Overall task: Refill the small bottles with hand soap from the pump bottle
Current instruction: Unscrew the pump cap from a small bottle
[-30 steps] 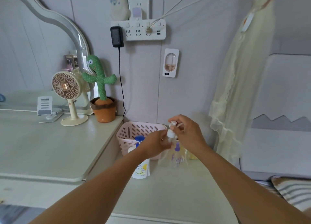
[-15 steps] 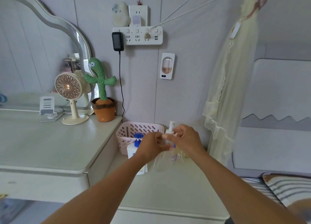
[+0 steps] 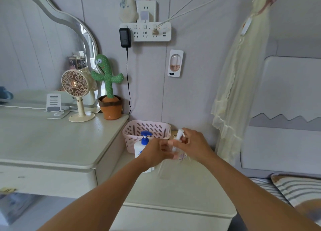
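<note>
A clear bottle [image 3: 173, 167] with a purple print stands on the low white cabinet [image 3: 173, 192]. My left hand [image 3: 157, 154] grips it near the neck. My right hand [image 3: 195, 146] pinches its white pump top [image 3: 179, 134], which sticks up above my fingers. Whether the top is still screwed on is hidden by my fingers. Just left of my left hand, and partly behind it, stands a white pump bottle [image 3: 139, 148] with a blue pump head [image 3: 145, 137].
A pink slotted basket [image 3: 147, 129] sits against the wall behind the bottles. The taller dresser [image 3: 52, 143] on the left carries a small fan [image 3: 76, 95], a phone stand [image 3: 53, 104] and a toy cactus [image 3: 108, 88]. A sheer curtain [image 3: 232, 100] hangs at the right beside a bed [image 3: 295, 190].
Both hands have stayed on the clear bottle. The white pump top now shows higher above my fingers than a second ago. The view has tilted slightly.
</note>
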Motion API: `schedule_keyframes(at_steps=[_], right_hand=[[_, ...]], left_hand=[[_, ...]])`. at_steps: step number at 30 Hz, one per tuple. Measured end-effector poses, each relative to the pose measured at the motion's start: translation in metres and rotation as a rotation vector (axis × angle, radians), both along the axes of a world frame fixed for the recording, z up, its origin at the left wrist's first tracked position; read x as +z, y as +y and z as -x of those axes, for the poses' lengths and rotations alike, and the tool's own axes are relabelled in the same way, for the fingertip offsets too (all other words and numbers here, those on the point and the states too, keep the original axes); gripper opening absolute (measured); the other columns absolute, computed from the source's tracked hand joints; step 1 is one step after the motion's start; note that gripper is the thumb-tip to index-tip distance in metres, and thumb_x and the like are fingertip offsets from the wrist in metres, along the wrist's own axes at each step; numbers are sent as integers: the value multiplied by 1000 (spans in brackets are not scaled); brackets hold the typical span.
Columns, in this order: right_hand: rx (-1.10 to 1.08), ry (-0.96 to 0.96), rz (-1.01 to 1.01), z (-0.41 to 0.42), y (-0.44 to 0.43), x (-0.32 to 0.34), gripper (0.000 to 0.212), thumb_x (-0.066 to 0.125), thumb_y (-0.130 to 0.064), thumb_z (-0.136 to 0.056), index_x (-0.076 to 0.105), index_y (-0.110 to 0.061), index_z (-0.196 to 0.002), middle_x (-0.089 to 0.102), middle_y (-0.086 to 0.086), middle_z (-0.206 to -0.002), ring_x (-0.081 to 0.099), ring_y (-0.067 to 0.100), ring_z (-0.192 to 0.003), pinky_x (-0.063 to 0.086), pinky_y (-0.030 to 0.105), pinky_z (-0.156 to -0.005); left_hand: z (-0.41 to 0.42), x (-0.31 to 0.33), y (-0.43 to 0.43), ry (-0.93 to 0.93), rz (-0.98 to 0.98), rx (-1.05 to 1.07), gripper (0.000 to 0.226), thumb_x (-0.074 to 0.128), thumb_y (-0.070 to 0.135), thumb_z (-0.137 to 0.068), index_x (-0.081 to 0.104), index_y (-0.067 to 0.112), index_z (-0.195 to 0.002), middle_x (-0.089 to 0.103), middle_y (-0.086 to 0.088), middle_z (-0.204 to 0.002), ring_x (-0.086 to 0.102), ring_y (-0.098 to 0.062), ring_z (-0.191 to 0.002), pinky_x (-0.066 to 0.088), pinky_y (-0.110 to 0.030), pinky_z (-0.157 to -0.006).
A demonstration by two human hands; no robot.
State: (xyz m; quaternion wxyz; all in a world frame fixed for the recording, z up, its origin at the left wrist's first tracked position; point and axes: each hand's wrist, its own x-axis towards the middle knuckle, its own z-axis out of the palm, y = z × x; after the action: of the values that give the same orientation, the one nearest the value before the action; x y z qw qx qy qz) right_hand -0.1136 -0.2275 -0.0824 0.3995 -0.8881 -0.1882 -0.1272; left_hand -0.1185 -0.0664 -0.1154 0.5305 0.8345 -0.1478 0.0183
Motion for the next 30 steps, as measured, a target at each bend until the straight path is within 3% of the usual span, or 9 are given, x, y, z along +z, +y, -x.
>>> schedule_keyframes(at_steps=[3,5,8,11,15,19,23,26,30], right_hand=[[118,54,-88,-5,-6,-10,18,76,-40,-74,59,-36,-79,63,-8,-73,56,3,-63,47,22,-61],[125,90,-144,-8,-6,-15,32,73,-48,-71,63,-31,-96,67,-6,-87,63,7,-75,54,30,-68],[104,195,-279,-6,-1,-18,52,79,-45,-68,59,-30,-113,67,-7,-101,66,10,-90,57,29,-71],[12,250,-455,-8,-1,-24,53,84,-37,-64,58,-28,-109,66,-7,-103,64,15,-96,54,32,-76],[-55,299,-527,-10,-4,-35,52,86,-37,-62,61,-27,-107,67,-5,-101,64,16,-97,52,31,-76],[-51,291,-526,-7,4,-39,43,85,-34,-65,65,-21,-102,66,-4,-97,62,10,-87,46,21,-66],[49,304,-471,-6,4,-45,12,77,-25,-77,71,-32,-86,70,-7,-87,62,11,-85,46,18,-73],[105,393,-391,-8,5,-54,18,72,-32,-81,68,-35,-99,69,-10,-97,60,8,-91,43,19,-73],[7,355,-399,-13,13,-71,33,78,-35,-75,67,-21,-102,68,-6,-95,62,9,-90,43,18,-70]], left_hand=[[1,-4,6,50,67,-16,32,81,11,-71,67,2,-98,70,-16,-96,67,-29,-93,52,-43,-91],[2,-4,6,43,77,5,33,81,12,-70,66,0,-97,67,-21,-96,65,-33,-92,52,-43,-91],[2,-5,1,28,66,-13,29,81,10,-70,69,6,-96,71,-10,-86,66,-18,-81,54,-31,-87],[2,-8,-1,29,53,26,18,81,12,-71,66,14,-81,63,13,-67,61,-3,-69,51,-20,-76],[-2,-20,3,52,48,123,26,82,16,-69,57,21,-67,59,11,-64,56,-6,-66,49,-23,-74],[-5,-29,1,52,20,150,23,84,21,-66,63,20,-76,66,5,-75,62,-10,-73,51,-26,-78],[-5,-38,0,63,8,161,26,85,22,-66,64,19,-82,71,6,-82,66,-8,-79,50,-18,-73],[-7,-48,2,73,15,177,25,84,21,-66,67,18,-84,72,7,-82,67,-7,-77,53,-21,-76],[-14,-57,-1,61,-18,185,31,84,24,-66,70,16,-93,73,5,-85,68,-8,-79,55,-25,-79]])
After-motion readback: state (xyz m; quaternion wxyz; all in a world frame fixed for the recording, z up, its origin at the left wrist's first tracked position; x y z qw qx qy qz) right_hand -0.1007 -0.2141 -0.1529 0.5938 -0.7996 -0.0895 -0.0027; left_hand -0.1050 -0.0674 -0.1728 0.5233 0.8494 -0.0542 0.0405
